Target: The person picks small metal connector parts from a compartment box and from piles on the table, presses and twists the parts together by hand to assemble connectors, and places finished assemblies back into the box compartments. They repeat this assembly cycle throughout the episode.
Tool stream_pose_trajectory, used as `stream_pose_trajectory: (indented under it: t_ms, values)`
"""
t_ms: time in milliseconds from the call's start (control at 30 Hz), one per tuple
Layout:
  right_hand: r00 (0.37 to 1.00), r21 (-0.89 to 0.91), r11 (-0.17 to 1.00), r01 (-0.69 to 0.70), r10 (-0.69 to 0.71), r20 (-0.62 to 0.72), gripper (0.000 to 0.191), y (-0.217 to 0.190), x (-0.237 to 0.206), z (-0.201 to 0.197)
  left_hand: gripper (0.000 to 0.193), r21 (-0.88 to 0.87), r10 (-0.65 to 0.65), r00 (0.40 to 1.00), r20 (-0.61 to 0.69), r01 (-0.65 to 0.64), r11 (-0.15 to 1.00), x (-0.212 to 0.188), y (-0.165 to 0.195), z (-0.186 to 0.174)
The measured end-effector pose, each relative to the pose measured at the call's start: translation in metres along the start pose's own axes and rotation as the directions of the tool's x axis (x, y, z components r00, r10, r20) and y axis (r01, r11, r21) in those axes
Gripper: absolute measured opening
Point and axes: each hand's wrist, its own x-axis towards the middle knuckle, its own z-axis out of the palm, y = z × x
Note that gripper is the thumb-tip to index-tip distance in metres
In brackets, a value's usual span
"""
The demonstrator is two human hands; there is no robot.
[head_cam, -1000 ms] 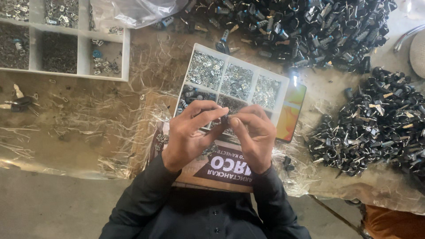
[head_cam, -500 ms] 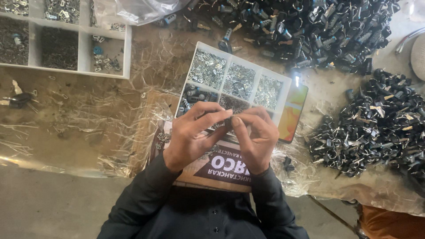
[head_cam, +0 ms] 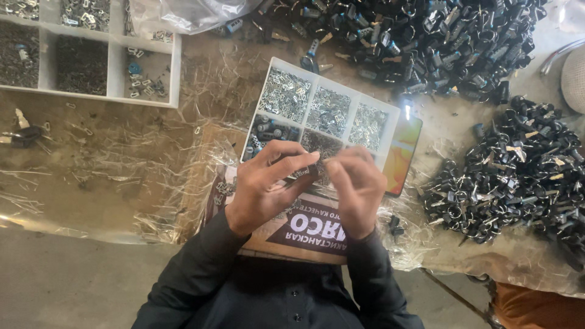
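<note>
My left hand [head_cam: 265,183] and my right hand [head_cam: 356,186] meet fingertip to fingertip over the near edge of a white compartment tray [head_cam: 341,91]. Both pinch a small dark part [head_cam: 312,172] between them; its shape is mostly hidden by my fingers. The tray holds several sections of small silvery metal pieces and one section with bluish parts. It rests on a cardboard box [head_cam: 304,234] lying against my dark-sleeved arms.
A second white divider box [head_cam: 113,67] with tiny parts sits at the far left. Large heaps of black lock cylinders lie at the top [head_cam: 420,42] and right [head_cam: 524,170]. A phone [head_cam: 403,155] lies beside the tray. Crinkled plastic sheet [head_cam: 122,170] covers the bench.
Both hands stay joined above the tray; the fingers have shifted slightly around the small part. Nothing else has moved.
</note>
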Motion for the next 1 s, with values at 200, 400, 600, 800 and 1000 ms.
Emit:
stream_pose_trajectory:
  t_ms: [200, 400, 600, 800, 1000]
  values:
    - [0.993, -0.123, 0.986, 0.113, -0.114, -0.002, 0.007, -0.004, -0.006, 0.005, 0.042, 0.010, -0.031, 0.999, 0.009, 0.031, 0.999, -0.001, -0.001, 0.002]
    - [0.987, -0.180, 0.971, 0.159, -0.159, 0.016, 0.005, -0.006, 0.000, 0.005, 0.043, 0.004, -0.017, 1.000, 0.010, 0.017, 1.000, -0.002, -0.001, 0.002]
    - [0.987, -0.170, 0.973, 0.158, -0.162, -0.011, 0.005, -0.003, -0.003, 0.006, 0.043, -0.027, -0.010, 0.998, 0.059, 0.012, 1.000, -0.003, -0.001, 0.000]
    - [0.999, -0.011, 1.000, -0.004, 0.005, 0.033, 0.006, 0.001, 0.001, -0.002, 0.044, -0.044, -0.015, 0.999, 0.040, 0.016, 0.999, -0.003, -0.001, 0.000]
    - [0.987, -0.235, 0.959, 0.158, -0.143, 0.078, 0.009, -0.007, -0.004, -0.005, 0.043, -0.034, -0.042, 0.999, 0.016, 0.043, 0.999, -0.004, -0.002, 0.002]
